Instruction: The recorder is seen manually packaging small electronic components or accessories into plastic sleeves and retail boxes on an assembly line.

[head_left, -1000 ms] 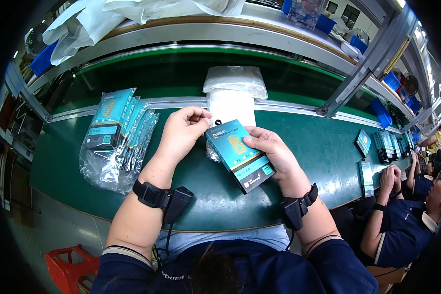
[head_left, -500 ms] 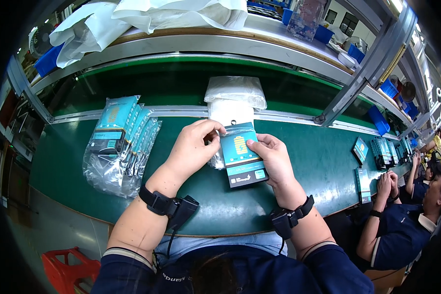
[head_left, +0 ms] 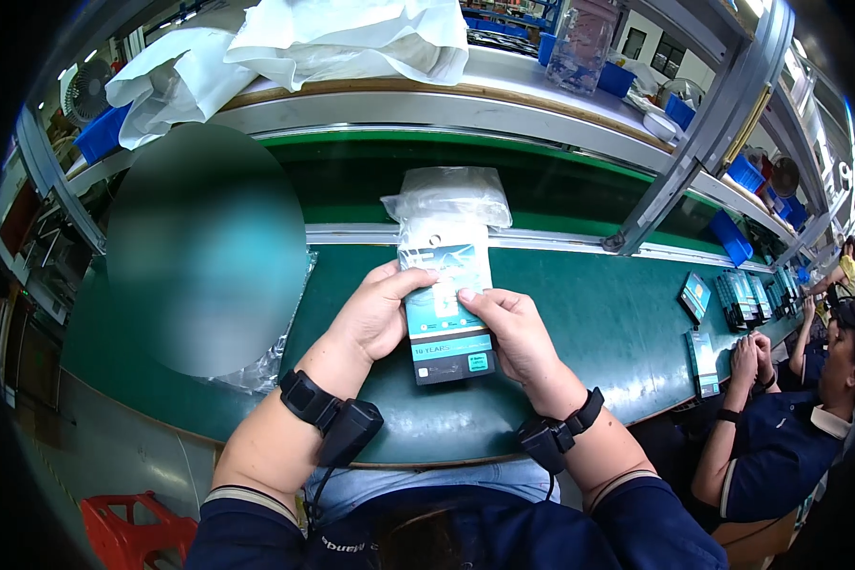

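My left hand and my right hand hold a flat teal and black retail box upright from either side. Both thumbs press on its front, and the other fingers wrap behind, mostly hidden. Glare crosses the upper part of the box, and shiny clear film seems to lie there. Just beyond my hands, a stack of clear plastic bags lies at the table's back rail. At my left, a large blurred patch covers most of a teal pile; only clear plastic wrapping shows at its lower edge.
A green worktable spans the view beneath a metal shelf with white sheeting. A metal post rises at right. Further right, a co-worker sits near standing teal boxes. A red stool is at lower left.
The box has moved slightly left and nearer and now stands straighter. My left hand has gone from pinching its top corner to gripping its left side. The left pile is now blurred.
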Available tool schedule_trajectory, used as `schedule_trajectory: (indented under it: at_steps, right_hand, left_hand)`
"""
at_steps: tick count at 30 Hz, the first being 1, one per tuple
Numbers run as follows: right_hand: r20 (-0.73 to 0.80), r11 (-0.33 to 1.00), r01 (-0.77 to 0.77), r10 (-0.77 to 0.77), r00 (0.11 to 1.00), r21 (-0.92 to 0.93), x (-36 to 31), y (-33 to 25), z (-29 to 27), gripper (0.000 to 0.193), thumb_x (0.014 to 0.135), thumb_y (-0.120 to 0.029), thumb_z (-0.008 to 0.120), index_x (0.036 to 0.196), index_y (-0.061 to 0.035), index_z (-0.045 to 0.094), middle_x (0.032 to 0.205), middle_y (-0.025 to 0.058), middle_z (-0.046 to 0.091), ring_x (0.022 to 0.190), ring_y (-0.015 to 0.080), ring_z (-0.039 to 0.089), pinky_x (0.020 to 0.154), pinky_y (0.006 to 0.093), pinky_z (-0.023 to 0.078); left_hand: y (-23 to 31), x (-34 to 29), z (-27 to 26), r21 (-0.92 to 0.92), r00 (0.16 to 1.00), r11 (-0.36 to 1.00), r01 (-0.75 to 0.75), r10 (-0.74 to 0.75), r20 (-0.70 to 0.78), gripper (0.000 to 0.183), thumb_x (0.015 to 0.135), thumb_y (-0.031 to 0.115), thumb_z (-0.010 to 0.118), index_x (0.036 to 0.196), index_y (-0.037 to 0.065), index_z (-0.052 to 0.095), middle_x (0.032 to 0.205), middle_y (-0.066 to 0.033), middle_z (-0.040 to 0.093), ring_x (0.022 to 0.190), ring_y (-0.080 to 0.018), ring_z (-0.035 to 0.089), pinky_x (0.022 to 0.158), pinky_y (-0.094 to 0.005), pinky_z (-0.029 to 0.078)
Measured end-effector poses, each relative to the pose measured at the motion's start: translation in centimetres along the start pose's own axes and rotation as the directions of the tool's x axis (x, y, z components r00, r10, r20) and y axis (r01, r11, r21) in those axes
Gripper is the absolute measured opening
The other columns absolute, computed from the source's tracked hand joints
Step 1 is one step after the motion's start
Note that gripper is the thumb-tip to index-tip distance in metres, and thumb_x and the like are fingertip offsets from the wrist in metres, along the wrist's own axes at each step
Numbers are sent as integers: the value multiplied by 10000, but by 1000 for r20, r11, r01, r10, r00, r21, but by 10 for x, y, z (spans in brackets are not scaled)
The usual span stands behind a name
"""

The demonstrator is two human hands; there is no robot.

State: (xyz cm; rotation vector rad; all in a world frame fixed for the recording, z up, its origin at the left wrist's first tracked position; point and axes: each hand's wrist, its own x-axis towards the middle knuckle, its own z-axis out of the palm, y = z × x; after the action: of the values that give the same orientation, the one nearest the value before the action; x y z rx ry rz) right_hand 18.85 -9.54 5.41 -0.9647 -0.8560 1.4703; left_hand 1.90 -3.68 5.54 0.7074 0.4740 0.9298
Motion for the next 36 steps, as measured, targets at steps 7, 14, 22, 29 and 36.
schedule_trajectory:
  at_steps: [7,14,22,29,36]
  right_hand:
    - [258,864,170,-48,965,-474,-46,-24,7,995,717,-53,777,1468,-46,124,979,112,592,779,92,579,621,232,490]
    - [-23,644,651,-718,696,-402,-81,-28,13,150,895,18,436,981,-7,556,842,64,591,762,96,556,693,236,468]
    - [320,742,517,-412,853,-426,-139,-23,51,113,754,-12,470,832,-25,552,719,-10,530,608,53,453,560,203,377]
    - [605,714,629,-363,708,-307,-164,-18,69,421,683,-20,496,1103,-46,519,918,47,582,758,125,531,669,260,455]
    - [466,724,554,-355,810,-412,-166,-31,34,496,791,-15,542,1279,-81,476,1028,63,582,846,116,551,743,243,450]
  left_hand:
    - [-6,-27,-2,-162,997,987,-5,-8,-80,263,838,-22,536,1088,-99,513,1067,-180,598,1004,-269,606,907,-389,495]
    - [-17,-102,62,134,931,983,125,-163,328,363,909,100,528,1209,-98,478,1216,-186,541,1139,-272,546,994,-374,440]
    - [-16,-142,73,147,976,973,181,-196,99,345,927,396,504,1061,89,588,1019,-47,570,948,-202,558,805,-384,485]
    - [-9,-178,78,128,990,992,23,-5,-142,293,889,244,572,1113,56,597,996,-56,612,893,-184,569,805,-340,482]
    - [80,-175,33,356,661,642,-679,746,-81,439,784,-82,396,1209,-38,498,1128,-125,570,1006,-188,584,855,-291,498]
